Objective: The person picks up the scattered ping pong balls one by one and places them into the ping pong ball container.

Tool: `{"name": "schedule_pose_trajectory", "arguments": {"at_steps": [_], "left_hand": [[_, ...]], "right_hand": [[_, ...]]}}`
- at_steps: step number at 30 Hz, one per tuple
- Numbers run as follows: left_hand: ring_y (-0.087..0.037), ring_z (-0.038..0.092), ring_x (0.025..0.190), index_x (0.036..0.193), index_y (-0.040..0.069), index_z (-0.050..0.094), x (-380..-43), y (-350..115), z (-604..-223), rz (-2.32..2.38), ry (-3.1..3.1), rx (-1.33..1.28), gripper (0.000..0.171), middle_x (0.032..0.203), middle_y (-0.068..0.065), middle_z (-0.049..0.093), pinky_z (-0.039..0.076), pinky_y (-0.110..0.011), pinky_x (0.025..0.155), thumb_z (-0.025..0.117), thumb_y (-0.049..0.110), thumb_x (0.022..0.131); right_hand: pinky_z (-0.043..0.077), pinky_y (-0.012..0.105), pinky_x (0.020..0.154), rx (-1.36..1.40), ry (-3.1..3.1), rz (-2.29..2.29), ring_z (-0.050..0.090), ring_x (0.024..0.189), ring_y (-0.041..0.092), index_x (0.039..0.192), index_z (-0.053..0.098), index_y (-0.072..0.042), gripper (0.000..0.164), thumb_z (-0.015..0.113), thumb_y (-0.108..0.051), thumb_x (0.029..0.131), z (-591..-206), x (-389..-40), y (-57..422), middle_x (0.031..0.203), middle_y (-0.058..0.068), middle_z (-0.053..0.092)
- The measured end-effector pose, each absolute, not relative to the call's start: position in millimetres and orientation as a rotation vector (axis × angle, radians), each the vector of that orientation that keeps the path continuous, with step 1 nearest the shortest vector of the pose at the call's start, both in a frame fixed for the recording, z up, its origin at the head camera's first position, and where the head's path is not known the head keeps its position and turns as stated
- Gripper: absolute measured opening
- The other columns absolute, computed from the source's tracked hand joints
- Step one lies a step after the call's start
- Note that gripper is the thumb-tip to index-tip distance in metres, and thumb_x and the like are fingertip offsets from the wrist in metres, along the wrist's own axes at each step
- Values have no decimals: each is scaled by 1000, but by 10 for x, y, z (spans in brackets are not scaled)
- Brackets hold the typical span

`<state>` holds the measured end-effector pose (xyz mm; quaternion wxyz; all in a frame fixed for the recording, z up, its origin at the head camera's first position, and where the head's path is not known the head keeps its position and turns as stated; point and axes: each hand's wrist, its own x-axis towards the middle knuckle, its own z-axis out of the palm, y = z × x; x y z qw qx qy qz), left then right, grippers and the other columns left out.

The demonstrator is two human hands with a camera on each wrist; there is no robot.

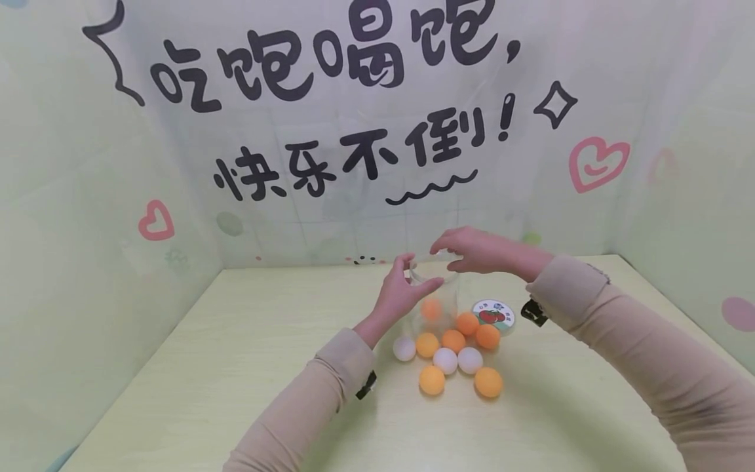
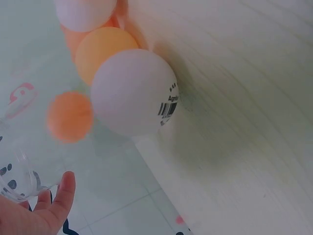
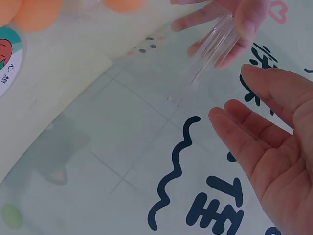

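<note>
A clear plastic jar (image 1: 439, 298) stands on the table, its rim near the top of my left hand. My left hand (image 1: 401, 288) grips it near the rim, thumb in front and fingers on the far side. Just above the right side of the rim hovers my right hand (image 1: 480, 250), fingers apart from the thumb; in the right wrist view that hand (image 3: 274, 152) holds nothing. Through the jar's wall shows an orange ball (image 1: 431, 309). In front sit several orange and white table tennis balls, among them a white ball (image 1: 404, 349) and an orange ball (image 1: 488, 382).
A round disc printed with tomatoes (image 1: 493, 316) lies on the table (image 1: 253, 367), right of the jar and behind some balls. A printed cloth backdrop (image 1: 330, 229) stands behind the table's far edge, with side panels left and right.
</note>
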<state>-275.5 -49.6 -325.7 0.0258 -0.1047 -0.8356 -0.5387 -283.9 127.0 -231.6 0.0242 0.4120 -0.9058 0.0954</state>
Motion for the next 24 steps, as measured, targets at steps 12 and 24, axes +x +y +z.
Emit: {"name": "schedule_pose_trajectory", "arguments": {"at_steps": [12, 24], "left_hand": [[-30, 48, 114, 137, 12, 33, -2750, -502, -3287, -1665, -2574, -303, 78, 137, -12, 40, 44, -40, 90, 71, 41, 76], [-30, 47, 116, 138, 12, 32, -2732, -522, -3271, -1668, -2573, -320, 77, 138, -12, 39, 44, -40, 92, 71, 38, 77]], "right_hand": [[49, 44, 80, 989, -2749, 335, 58, 92, 31, 109, 60, 4, 33, 68, -2, 77, -2602, -2613, 1672, 105, 18, 61], [49, 31, 69, 1106, -2760, 536, 57, 79, 25, 93, 62, 1, 18, 69, -3, 76, -3390, -2385, 1871, 89, 10, 59]]}}
